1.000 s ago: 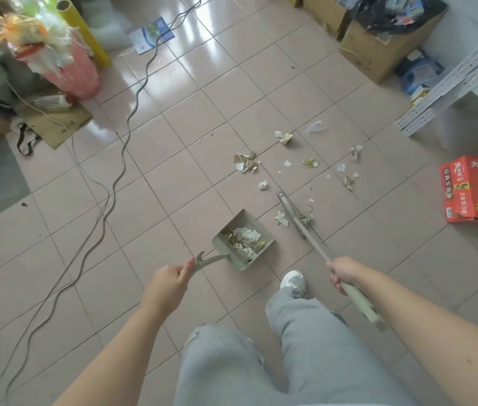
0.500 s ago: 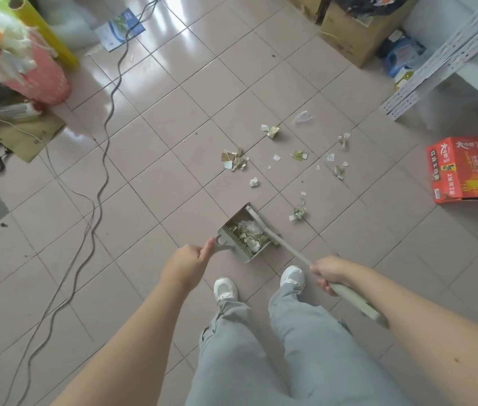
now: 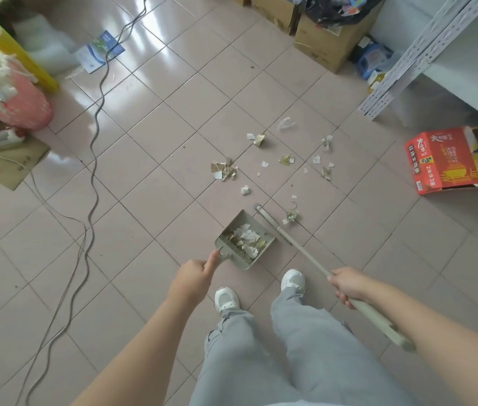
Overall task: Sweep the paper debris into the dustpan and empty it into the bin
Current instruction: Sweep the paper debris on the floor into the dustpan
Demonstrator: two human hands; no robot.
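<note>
Left hand gripping dustpan handle; right hand gripping broom; paper debris at 12 o'clock of dustpan.

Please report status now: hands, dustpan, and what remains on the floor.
Left hand grips dustpan, paper inside. Right hand grips broom. Scraps left on floor.

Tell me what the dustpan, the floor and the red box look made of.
Dustpan: probably matte plastic, moulded comb teeth along its back edge. Floor: glazed ceramic tile, glossy reflections and grout lines. Red box: printed cardboard, with folded flaps and a slight sheen.
</note>
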